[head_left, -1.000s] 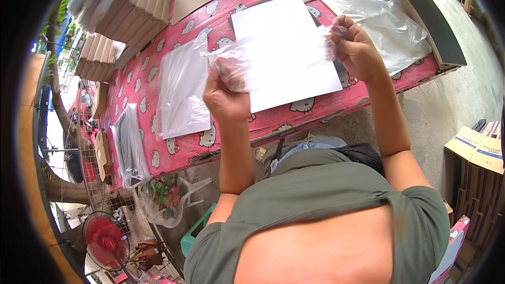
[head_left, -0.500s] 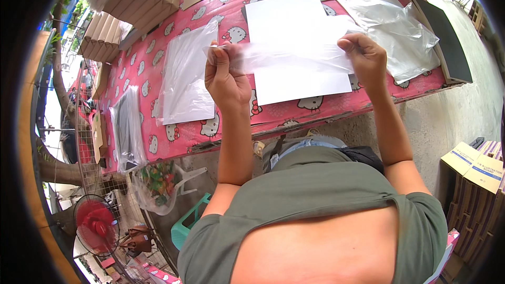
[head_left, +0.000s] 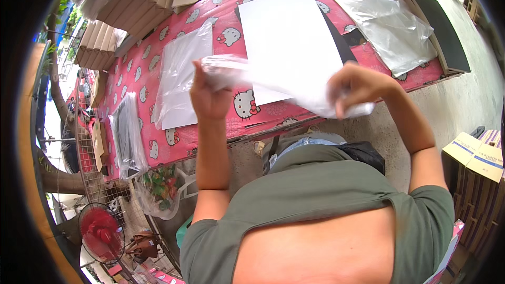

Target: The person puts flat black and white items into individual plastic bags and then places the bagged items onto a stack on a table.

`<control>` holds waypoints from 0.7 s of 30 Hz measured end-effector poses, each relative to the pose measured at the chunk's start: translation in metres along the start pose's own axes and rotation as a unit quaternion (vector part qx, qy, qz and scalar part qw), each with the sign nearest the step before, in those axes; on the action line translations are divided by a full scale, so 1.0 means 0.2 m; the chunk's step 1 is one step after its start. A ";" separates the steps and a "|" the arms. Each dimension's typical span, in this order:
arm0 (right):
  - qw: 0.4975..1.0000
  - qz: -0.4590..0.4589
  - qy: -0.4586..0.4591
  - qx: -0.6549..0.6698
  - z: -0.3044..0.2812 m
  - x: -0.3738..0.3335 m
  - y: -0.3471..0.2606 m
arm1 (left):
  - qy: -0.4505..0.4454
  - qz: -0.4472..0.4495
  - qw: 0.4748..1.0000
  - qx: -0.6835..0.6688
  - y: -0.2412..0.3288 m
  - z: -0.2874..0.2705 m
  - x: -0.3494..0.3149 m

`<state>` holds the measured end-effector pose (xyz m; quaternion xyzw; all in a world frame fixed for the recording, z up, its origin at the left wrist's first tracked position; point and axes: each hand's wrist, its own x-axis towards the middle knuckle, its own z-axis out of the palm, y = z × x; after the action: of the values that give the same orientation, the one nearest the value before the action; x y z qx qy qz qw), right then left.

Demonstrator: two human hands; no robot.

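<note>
While the left hand [head_left: 210,94], left of centre, has its fingers closed on one end of a clear plastic film [head_left: 310,100], the right hand [head_left: 362,87], right of centre, curls at the other end, too blurred to tell whether it grips. Mid-frame, the film crosses before a white sheet [head_left: 289,37].

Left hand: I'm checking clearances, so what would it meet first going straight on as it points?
Probably the plastic-covered white sheet lying on the pink table cover, though the left hand may pass above it; depth is unclear.
</note>
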<state>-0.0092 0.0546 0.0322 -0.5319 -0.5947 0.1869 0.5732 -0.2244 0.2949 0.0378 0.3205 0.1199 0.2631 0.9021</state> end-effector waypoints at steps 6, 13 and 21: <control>0.934 0.191 -0.257 0.159 0.06 -0.07 -0.06 | -0.439 -0.116 0.872 0.180 -0.02 -0.19 -0.04; 0.923 0.227 -0.202 0.236 0.09 -0.21 0.14 | -0.336 -0.054 0.905 -0.257 -0.07 -0.25 -0.04; 0.967 0.241 -0.003 0.087 0.12 -0.31 0.15 | -0.439 -0.218 0.869 0.067 -0.16 -0.29 -0.02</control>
<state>-0.0327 0.0223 -0.0295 -0.6070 -0.4323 0.3717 0.5536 -0.2377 0.3009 -0.0280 0.4284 -0.2041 -0.1163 0.8725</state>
